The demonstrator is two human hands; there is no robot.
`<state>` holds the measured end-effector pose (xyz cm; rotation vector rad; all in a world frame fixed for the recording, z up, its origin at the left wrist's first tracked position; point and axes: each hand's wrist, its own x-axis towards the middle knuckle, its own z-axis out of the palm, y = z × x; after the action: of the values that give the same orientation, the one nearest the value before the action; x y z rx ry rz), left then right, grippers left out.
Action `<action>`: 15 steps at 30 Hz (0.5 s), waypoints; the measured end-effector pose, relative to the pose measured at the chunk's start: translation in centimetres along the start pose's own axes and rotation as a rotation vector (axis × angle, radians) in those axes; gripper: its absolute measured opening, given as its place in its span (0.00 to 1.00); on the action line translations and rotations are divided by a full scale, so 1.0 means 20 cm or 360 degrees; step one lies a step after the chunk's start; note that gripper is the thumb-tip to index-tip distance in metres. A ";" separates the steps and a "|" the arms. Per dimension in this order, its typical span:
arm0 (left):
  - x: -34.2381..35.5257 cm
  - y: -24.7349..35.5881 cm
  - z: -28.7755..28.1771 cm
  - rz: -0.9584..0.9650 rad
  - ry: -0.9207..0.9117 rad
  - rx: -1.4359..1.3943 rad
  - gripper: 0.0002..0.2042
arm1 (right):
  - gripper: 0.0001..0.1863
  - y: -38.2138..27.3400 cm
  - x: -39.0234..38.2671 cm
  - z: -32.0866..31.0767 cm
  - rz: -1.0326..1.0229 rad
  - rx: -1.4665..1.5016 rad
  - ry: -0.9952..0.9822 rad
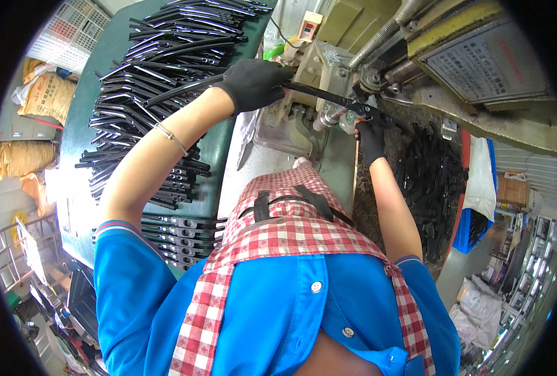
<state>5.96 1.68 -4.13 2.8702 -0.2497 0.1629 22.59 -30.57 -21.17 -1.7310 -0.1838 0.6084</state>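
Note:
A long black metal bar point(319, 93) runs from my left hand across to the machine's metal fixture point(333, 116). My black-gloved left hand point(253, 84) is closed around the bar, and its bent tail reaches out left over the stacked bars. At the bar's right end, a wider piece with holes sits by the fixture. My right hand point(371, 141), also in a black glove, is closed at the underside of that end; the bar and fixture partly hide its fingertips.
Many black bars point(166, 81) lie stacked on the green table point(213, 160) at left. At right, a bin holds a heap of black parts point(426, 175). The machine's heavy body point(485, 62) overhangs the upper right. A blue crate point(465, 235) stands beyond the bin.

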 end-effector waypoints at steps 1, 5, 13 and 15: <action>0.00 0.01 0.00 -0.0008 0.0013 0.0001 0.12 | 0.12 0.05 0.07 -0.01 -0.0313 -0.0342 0.0141; 0.04 0.06 0.03 0.0074 0.0159 -0.0039 0.16 | 0.19 -0.04 0.09 0.15 -0.0335 -0.1509 0.0498; -0.15 0.20 -0.04 -0.0018 -0.0023 -0.0301 0.13 | 0.15 0.18 0.42 0.07 -0.0620 -0.2326 0.0245; -0.43 0.16 -0.07 -0.0056 -0.0053 -0.0286 0.13 | 0.23 0.19 0.50 -0.01 -0.0600 -0.2445 -0.0399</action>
<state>-3.07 0.33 -3.12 2.6987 -0.2087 0.0815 30.47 -27.24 -27.65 -2.9186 -1.4066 0.3600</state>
